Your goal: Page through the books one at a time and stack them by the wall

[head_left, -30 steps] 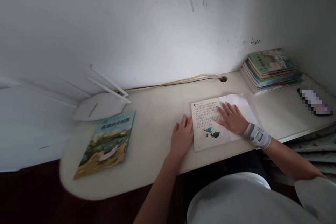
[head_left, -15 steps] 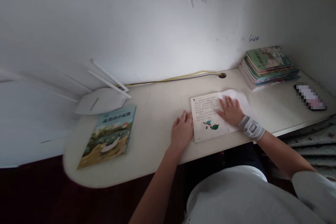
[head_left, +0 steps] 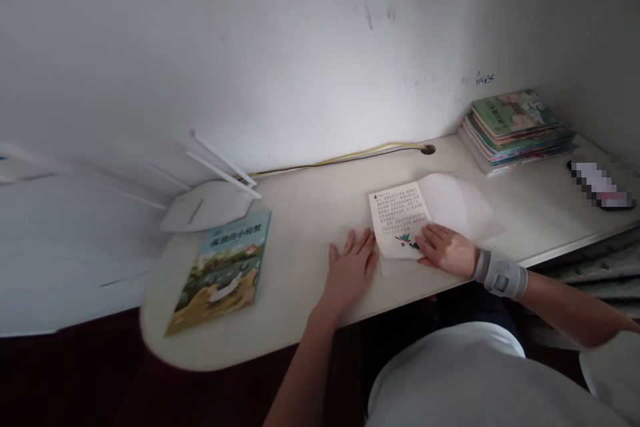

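An open book (head_left: 397,207) lies on the white desk, with printed text and a small coloured picture on its left page. At the lower part of this page, my right hand (head_left: 447,250) has its fingers drawn together around the paper near the picture; the page's bottom edge looks raised and bent there. The book's right side is pale and smeared by motion. Flat on the desk, fingers spread, my left hand (head_left: 350,270) rests by the book's lower left edge and holds nothing. A grey band (head_left: 500,273) circles my right wrist.
A picture book with a blue-green cover (head_left: 220,273) lies at the left, beside a white router (head_left: 207,207) with antennas. Cables (head_left: 345,157) run along the wall to a desk hole. A stack of books (head_left: 520,130) and a phone (head_left: 600,183) are at the right.
My right hand has slid down from the right page to the bottom of the left page, its fingers closing. The page has bent upward. My left hand's fingers have spread a little; the view has shifted slightly.
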The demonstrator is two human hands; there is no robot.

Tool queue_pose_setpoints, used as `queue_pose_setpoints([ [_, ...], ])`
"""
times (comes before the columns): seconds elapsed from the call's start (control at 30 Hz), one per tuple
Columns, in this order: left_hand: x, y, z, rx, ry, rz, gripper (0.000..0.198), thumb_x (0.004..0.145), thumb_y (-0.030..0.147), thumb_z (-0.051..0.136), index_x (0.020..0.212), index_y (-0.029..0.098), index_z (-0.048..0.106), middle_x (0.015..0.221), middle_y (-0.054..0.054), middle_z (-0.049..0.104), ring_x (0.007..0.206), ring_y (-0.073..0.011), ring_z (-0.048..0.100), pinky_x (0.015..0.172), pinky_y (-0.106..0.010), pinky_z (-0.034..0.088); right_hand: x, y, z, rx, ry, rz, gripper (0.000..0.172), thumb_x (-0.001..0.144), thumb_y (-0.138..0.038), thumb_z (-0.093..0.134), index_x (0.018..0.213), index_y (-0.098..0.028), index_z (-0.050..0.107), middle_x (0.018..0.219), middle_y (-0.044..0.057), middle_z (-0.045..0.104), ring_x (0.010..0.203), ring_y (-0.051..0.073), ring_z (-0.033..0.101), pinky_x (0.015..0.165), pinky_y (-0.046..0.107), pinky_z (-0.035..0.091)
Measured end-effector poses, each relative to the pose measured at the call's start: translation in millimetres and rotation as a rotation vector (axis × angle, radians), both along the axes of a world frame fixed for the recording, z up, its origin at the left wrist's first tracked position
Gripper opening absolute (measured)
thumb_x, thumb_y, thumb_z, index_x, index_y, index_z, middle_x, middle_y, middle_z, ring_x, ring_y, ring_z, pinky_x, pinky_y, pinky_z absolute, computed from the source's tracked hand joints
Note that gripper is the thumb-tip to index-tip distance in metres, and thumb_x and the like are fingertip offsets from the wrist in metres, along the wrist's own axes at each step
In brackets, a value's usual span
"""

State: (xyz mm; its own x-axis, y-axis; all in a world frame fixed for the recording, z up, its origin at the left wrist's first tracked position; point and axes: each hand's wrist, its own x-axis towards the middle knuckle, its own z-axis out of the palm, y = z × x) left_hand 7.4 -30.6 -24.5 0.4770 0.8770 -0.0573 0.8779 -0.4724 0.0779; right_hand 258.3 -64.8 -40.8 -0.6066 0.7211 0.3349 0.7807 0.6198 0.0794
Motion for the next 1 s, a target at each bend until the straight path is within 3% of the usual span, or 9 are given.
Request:
queue_pose_setpoints([
  [0.07,0,-2,-1.1,0.016,0.004,0.001,0.05,0.092,0.033,0.023,0.139,0.019,0.032,0.145,-0.007,0.033,0.136,-0.0305,0.021,0.102,-0.064,0.02,-5,0,-3.2,0.075,0.075,0.007,0.03,0.092,-0.025,0.038,0.107,-0.009,0.059,0.104,0.018,0.065,0.102,0.021,0.06,0.091,0.037,0.047],
  [0.17,4,-4,-2.8,0.04,0.011,0.011,0.05,0.092,0.032,0.022,0.139,0.018,0.032,0.145,-0.008,0.032,0.135,-0.031,0.023,0.101,-0.065,0.019,-17,-6,-4.9,0.132,0.162,0.002,0.026,0.09,-0.012,0.036,0.099,-0.009,0.06,0.102,0.016,0.065,0.101,0.019,0.06,0.093,0.035,0.047],
  [0.33,4,-6,-3.5,0.032,0.004,0.024,0.049,0.092,0.031,0.022,0.138,0.018,0.034,0.145,-0.008,0.033,0.134,-0.0313,0.025,0.101,-0.064,0.02,-31,-21,-4.2,0.096,0.149,-0.09,0.026,0.09,-0.014,0.037,0.103,-0.007,0.059,0.108,0.02,0.063,0.106,0.023,0.058,0.092,0.038,0.047],
  [0.57,7,-17,-3.8,0.064,-0.038,0.012,0.047,0.092,0.033,0.026,0.135,0.019,0.039,0.141,-0.008,0.039,0.133,-0.0313,0.027,0.102,-0.065,0.017,-15,-11,3.6,-0.021,0.098,-0.27,0.027,0.09,-0.012,0.037,0.104,-0.007,0.059,0.112,0.022,0.061,0.109,0.024,0.056,0.094,0.039,0.046],
  [0.7,5,-47,8.2,0.1,-0.113,-0.018,0.04,0.09,0.03,0.033,0.122,0.018,0.054,0.131,-0.011,0.051,0.129,-0.0322,0.036,0.103,-0.066,0.011,2,-20,10.7,-0.056,0.135,-0.094,0.027,0.089,-0.013,0.038,0.104,-0.01,0.061,0.111,0.017,0.064,0.109,0.021,0.057,0.094,0.037,0.047],
  [0.8,-8,-63,24.7,-0.037,-0.291,-0.142,0.032,0.09,0.03,0.035,0.094,0.024,0.067,0.102,-0.005,0.069,0.107,-0.0233,0.058,0.106,-0.054,0.024,27,-33,18.4,-0.205,0.202,0.133,0.029,0.087,-0.015,0.042,0.11,-0.011,0.058,0.117,0.015,0.061,0.116,0.019,0.052,0.096,0.037,0.046],
  [0.9,-14,-49,38.3,-0.094,-0.551,-0.074,0.029,0.088,0.035,0.039,0.085,0.025,0.066,0.086,-0.001,0.071,0.084,-0.0164,0.065,0.096,-0.039,0.042,58,-42,26.0,-0.388,0.282,0.21,0.033,0.083,-0.012,0.045,0.112,-0.013,0.058,0.123,0.013,0.058,0.121,0.019,0.047,0.1,0.041,0.042],
  [1.0,-1,-3,39.5,-0.099,-0.763,0.189,0.037,0.08,0.042,0.049,0.108,0.019,0.06,0.114,-0.009,0.063,0.101,-0.0223,0.06,0.09,-0.039,0.045,91,-38,26.1,-0.472,0.461,0.079,0.032,0.082,-0.013,0.044,0.109,-0.018,0.061,0.124,0.011,0.057,0.122,0.021,0.046,0.1,0.046,0.041],
])
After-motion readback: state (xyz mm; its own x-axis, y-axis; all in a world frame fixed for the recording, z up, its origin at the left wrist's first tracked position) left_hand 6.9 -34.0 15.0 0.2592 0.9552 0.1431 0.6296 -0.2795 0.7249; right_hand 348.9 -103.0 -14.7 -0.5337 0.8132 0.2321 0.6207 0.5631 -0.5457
